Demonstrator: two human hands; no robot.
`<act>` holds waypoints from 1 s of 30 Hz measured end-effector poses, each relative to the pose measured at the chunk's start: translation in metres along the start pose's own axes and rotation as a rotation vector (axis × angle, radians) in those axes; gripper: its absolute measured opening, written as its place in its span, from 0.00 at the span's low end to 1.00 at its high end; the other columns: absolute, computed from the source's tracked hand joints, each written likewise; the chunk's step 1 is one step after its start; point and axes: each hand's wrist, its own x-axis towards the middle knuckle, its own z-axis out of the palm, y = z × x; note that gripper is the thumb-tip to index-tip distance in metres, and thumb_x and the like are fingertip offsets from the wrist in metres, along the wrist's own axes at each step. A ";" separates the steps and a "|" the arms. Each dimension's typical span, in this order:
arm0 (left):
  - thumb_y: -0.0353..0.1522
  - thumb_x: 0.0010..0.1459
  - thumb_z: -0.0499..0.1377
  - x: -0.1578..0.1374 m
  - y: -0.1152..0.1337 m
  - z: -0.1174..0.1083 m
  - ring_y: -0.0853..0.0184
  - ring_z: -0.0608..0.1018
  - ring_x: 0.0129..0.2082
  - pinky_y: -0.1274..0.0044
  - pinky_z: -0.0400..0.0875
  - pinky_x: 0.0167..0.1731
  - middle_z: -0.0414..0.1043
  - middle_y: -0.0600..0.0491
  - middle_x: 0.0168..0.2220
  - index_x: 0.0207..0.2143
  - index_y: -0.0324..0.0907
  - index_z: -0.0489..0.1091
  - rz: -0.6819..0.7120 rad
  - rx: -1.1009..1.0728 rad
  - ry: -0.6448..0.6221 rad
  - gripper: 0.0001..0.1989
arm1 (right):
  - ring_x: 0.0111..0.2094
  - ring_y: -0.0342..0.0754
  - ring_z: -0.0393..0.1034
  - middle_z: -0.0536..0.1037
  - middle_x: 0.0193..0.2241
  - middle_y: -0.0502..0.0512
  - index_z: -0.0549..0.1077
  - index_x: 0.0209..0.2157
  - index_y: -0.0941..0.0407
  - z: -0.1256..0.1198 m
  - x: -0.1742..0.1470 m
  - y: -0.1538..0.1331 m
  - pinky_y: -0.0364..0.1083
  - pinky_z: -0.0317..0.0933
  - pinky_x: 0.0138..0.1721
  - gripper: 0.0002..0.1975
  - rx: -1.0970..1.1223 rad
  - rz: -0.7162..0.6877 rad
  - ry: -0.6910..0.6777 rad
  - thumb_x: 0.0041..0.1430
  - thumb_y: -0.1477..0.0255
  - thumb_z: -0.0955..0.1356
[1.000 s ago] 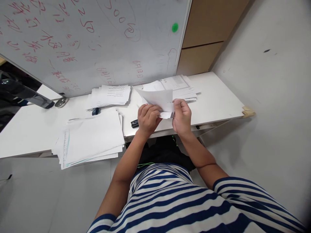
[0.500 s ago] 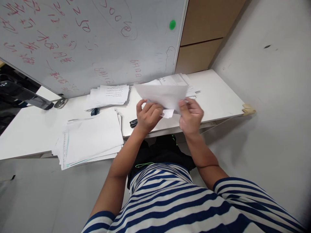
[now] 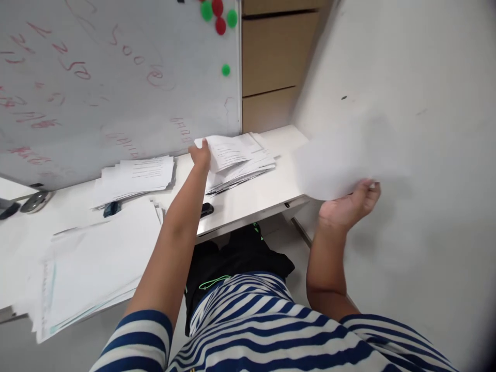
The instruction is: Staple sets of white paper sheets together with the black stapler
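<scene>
My left hand (image 3: 200,154) reaches across the table and pinches the left edge of a printed sheet of paper (image 3: 228,154), thumb on top. That sheet lies partly raised over a fanned stack of papers (image 3: 259,161) near the whiteboard. Out to the right, past the table's end, my right hand (image 3: 351,204) grips the lower edge of a white sheet of paper (image 3: 327,168), blurred against the wall. Below my left forearm's right side lies a small black object (image 3: 207,209), perhaps a stapler, partly hidden by the arm.
Left on the white table (image 3: 251,204) lie a printed paper stack (image 3: 143,175), a larger paper pile (image 3: 101,258) overhanging the front edge, a small dark blue object (image 3: 112,208) and a computer mouse (image 3: 36,201). A whiteboard (image 3: 147,103) stands behind; cardboard boxes (image 3: 279,51) rise beside the wall.
My hands have moved apart: the right went out to the right with a sheet, the left forward to the paper stack. The view has turned to the right.
</scene>
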 end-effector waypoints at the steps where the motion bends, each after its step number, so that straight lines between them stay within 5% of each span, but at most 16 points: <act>1: 0.48 0.58 0.60 -0.007 0.001 0.005 0.51 0.67 0.59 0.57 0.58 0.59 0.64 0.33 0.55 0.49 0.36 0.60 -0.048 0.025 0.039 0.28 | 0.47 0.48 0.74 0.77 0.42 0.50 0.70 0.41 0.50 -0.001 -0.004 0.001 0.52 0.72 0.47 0.11 -0.038 -0.004 -0.034 0.61 0.60 0.67; 3: 0.48 0.57 0.61 -0.034 0.009 0.004 0.51 0.58 0.66 0.57 0.48 0.64 0.57 0.32 0.61 0.54 0.36 0.58 0.017 0.077 0.078 0.32 | 0.48 0.48 0.73 0.76 0.42 0.51 0.70 0.43 0.52 0.001 -0.014 0.001 0.53 0.69 0.51 0.14 -0.085 0.015 -0.090 0.60 0.58 0.67; 4: 0.48 0.57 0.61 -0.052 0.014 -0.001 0.52 0.55 0.67 0.58 0.46 0.65 0.55 0.34 0.63 0.56 0.38 0.56 0.156 0.056 -0.007 0.33 | 0.48 0.48 0.73 0.76 0.42 0.52 0.70 0.43 0.52 0.005 -0.018 0.001 0.54 0.68 0.52 0.15 -0.095 0.037 -0.116 0.60 0.57 0.67; 8: 0.52 0.55 0.60 -0.124 0.037 -0.041 0.55 0.59 0.66 0.60 0.57 0.62 0.57 0.43 0.65 0.64 0.50 0.50 0.473 -0.132 -0.626 0.39 | 0.48 0.49 0.72 0.75 0.40 0.52 0.71 0.42 0.53 0.030 -0.035 0.003 0.53 0.67 0.52 0.17 -0.097 0.159 -0.303 0.57 0.56 0.69; 10: 0.51 0.51 0.64 -0.146 0.043 -0.063 0.54 0.64 0.64 0.62 0.62 0.59 0.60 0.45 0.63 0.64 0.53 0.52 0.494 -0.154 -0.781 0.42 | 0.48 0.49 0.72 0.76 0.40 0.52 0.71 0.43 0.53 0.046 -0.045 0.006 0.53 0.67 0.51 0.19 -0.094 0.198 -0.434 0.57 0.55 0.69; 13: 0.48 0.50 0.66 -0.159 0.041 -0.088 0.54 0.73 0.55 0.66 0.71 0.51 0.70 0.45 0.56 0.57 0.48 0.65 0.351 -0.180 -0.726 0.33 | 0.48 0.50 0.73 0.76 0.40 0.52 0.71 0.47 0.52 0.070 -0.063 0.013 0.52 0.68 0.49 0.21 -0.091 0.202 -0.595 0.58 0.54 0.68; 18: 0.46 0.50 0.67 -0.157 0.014 -0.105 0.59 0.79 0.42 0.70 0.75 0.39 0.78 0.47 0.43 0.42 0.42 0.74 0.143 -0.298 -0.399 0.22 | 0.47 0.50 0.73 0.77 0.43 0.54 0.66 0.54 0.50 0.087 -0.087 0.036 0.50 0.68 0.48 0.29 -0.004 0.264 -0.890 0.54 0.54 0.71; 22: 0.47 0.48 0.67 -0.158 -0.005 -0.106 0.62 0.79 0.37 0.73 0.73 0.35 0.79 0.49 0.37 0.38 0.41 0.75 0.094 -0.294 -0.234 0.22 | 0.38 0.48 0.73 0.78 0.35 0.52 0.73 0.41 0.54 0.080 -0.096 0.058 0.50 0.68 0.45 0.21 -0.082 0.460 -1.142 0.51 0.56 0.74; 30: 0.46 0.52 0.65 -0.170 -0.026 -0.097 0.62 0.78 0.41 0.73 0.73 0.38 0.78 0.48 0.41 0.42 0.42 0.72 0.043 -0.347 -0.252 0.21 | 0.28 0.43 0.68 0.74 0.26 0.47 0.73 0.36 0.55 0.055 -0.119 0.075 0.44 0.65 0.35 0.18 -0.275 0.456 -0.936 0.53 0.54 0.71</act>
